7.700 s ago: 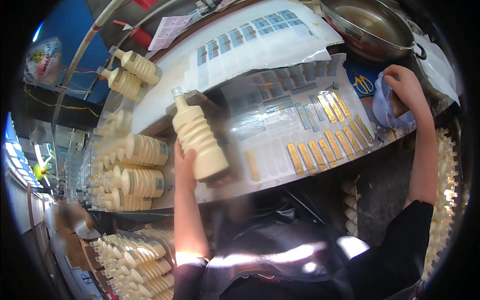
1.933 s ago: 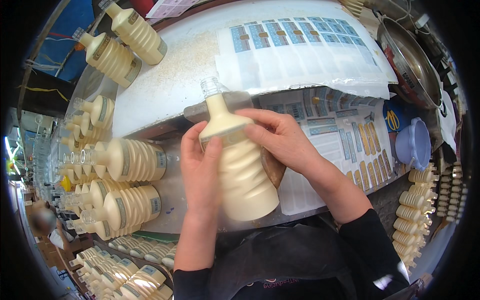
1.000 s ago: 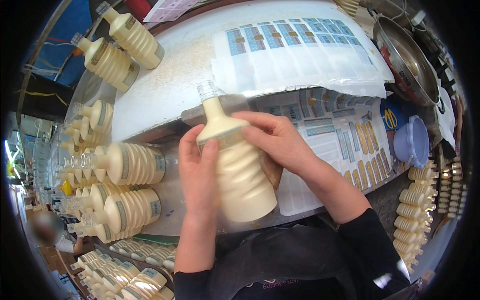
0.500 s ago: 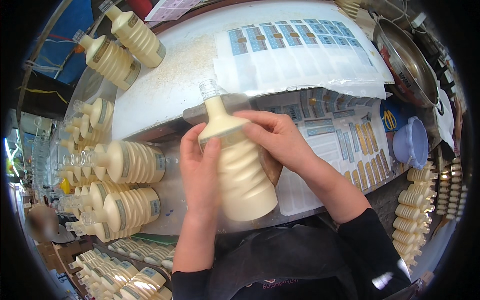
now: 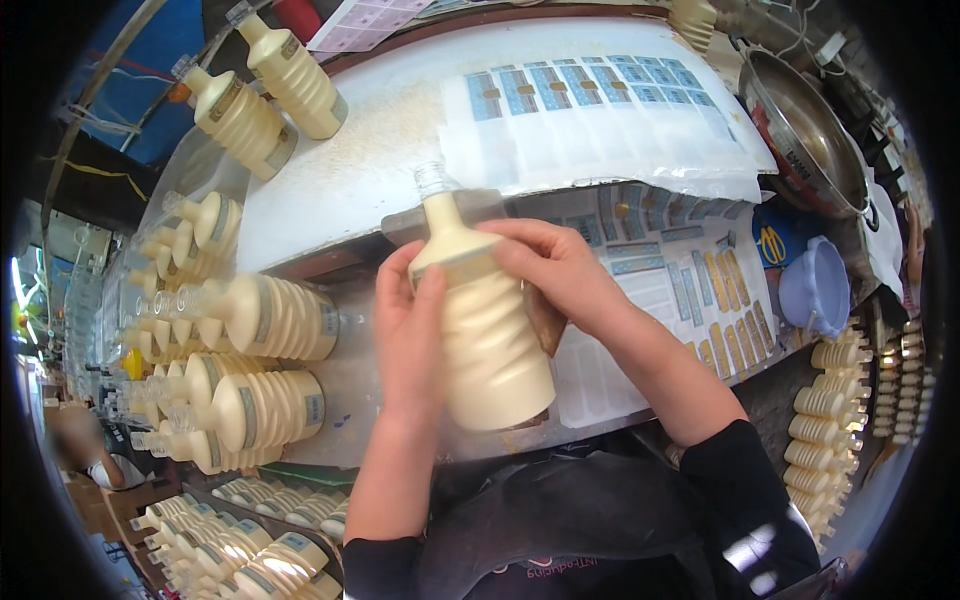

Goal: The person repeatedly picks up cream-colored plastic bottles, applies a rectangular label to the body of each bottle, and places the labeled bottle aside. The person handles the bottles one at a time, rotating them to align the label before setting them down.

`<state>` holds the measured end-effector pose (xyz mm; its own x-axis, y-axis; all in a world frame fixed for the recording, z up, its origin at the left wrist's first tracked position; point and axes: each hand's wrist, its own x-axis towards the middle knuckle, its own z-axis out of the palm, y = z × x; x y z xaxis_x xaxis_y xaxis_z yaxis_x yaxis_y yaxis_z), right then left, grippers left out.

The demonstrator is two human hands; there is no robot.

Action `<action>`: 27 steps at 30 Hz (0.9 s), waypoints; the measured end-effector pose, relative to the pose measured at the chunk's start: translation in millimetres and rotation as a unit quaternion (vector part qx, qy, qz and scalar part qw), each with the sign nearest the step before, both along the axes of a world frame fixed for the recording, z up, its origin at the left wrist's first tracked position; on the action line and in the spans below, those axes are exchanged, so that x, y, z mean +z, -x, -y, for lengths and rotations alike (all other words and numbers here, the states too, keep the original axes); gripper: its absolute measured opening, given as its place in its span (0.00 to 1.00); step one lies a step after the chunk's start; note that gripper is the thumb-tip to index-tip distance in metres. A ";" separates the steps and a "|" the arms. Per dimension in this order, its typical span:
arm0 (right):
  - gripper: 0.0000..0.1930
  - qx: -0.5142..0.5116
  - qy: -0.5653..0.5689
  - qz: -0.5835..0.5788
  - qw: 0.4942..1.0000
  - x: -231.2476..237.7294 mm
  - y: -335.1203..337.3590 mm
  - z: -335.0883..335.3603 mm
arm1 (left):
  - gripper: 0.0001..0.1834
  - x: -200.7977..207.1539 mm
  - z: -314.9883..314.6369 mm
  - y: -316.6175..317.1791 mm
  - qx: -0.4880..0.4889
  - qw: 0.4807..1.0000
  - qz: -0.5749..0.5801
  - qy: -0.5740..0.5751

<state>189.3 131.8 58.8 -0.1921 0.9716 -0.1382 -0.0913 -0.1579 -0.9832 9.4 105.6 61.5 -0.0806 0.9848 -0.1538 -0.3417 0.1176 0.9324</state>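
Observation:
A cream, spirally ribbed bottle [image 5: 495, 345] with a clear threaded neck leans between my two hands, its neck pointing away from me. A greyish label strip [image 5: 462, 266] runs across its shoulder. My left hand [image 5: 408, 320] is closed round the left side, thumb pressed near the strip's left end. On the other side, my right hand [image 5: 562, 272] grips the shoulder, thumb and fingers at the strip's right end. The bottle's underside and the strip's far side are hidden. Just behind the bottle's shoulder lies a dark flat piece [image 5: 482, 205].
Similar labelled bottles [image 5: 285, 318] lie stacked at left, and two stand [image 5: 300, 80] at the far left. Label sheets [image 5: 590, 88] cover the raised white board; more labels [image 5: 735, 280] lie below at right. A lilac bucket [image 5: 815, 285] and metal pan [image 5: 805, 125] sit at right.
The whole view has shifted slightly, moving the surroundings a little. Both hands keep hold of the bottle at its shoulder, with only small finger movement.

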 end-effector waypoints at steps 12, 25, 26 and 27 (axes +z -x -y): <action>0.16 -0.104 -0.215 0.231 0.943 52.5 18.6 28.0 | 0.21 -5.9 -5.3 10.9 -0.037 0.980 -0.196 -0.016; 0.12 -0.128 -0.073 0.089 0.985 12.6 -16.8 3.1 | 0.29 -23.7 -4.9 18.8 -0.037 0.995 0.076 0.057; 0.14 -0.094 -0.040 0.088 0.991 15.2 -11.8 4.5 | 0.31 -17.4 -3.4 15.8 -0.046 0.993 0.094 0.046; 0.15 -0.076 -0.039 0.122 0.989 12.3 -0.2 5.6 | 0.32 -6.7 -2.0 12.1 -0.055 0.992 0.111 0.035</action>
<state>189.5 126.2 71.2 -0.0133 0.9963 -0.0855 0.1337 -0.0830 -0.9875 -2.8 107.6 54.8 0.0708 0.9720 -0.2241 -0.5192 0.2277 0.8237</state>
